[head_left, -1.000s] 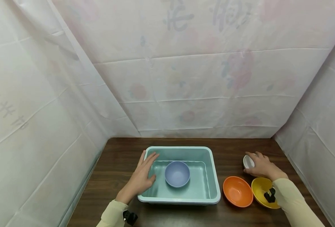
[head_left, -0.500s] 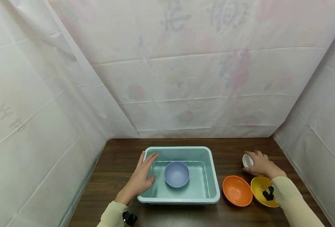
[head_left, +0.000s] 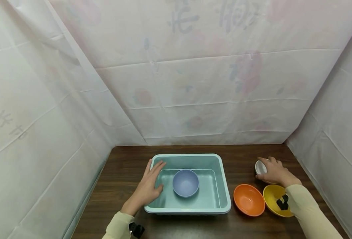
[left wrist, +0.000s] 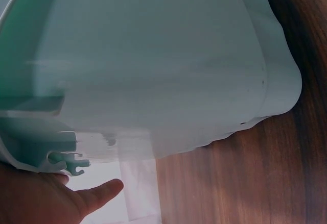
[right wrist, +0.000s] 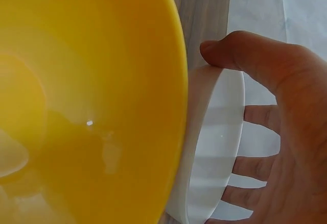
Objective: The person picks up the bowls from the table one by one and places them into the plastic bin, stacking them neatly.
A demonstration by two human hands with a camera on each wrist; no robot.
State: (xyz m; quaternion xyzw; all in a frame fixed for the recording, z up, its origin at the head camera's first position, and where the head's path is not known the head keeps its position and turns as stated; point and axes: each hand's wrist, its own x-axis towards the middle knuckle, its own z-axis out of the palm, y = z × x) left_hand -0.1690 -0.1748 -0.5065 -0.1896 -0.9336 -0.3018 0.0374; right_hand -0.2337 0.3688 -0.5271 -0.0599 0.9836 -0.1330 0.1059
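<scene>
My right hand (head_left: 275, 172) spans a small white bowl (head_left: 260, 168) at the right of the table. In the right wrist view the thumb lies at the rim of the white bowl (right wrist: 219, 127), and the other fingers reach behind its far side. My left hand (head_left: 147, 189) rests at the left rim of a pale green tub (head_left: 223, 186), its fingers straight and spread. The left wrist view shows the thumb (left wrist: 102, 193) sticking out beside the tub's outer wall (left wrist: 179, 71). A blue-purple bowl (head_left: 186, 183) sits inside the tub.
An orange bowl (head_left: 249, 200) and a yellow bowl (head_left: 272, 196) stand side by side right of the tub, the yellow one partly under my right sleeve. White patterned sheets (head_left: 205, 83) hang behind and beside the dark wooden table (head_left: 119, 176).
</scene>
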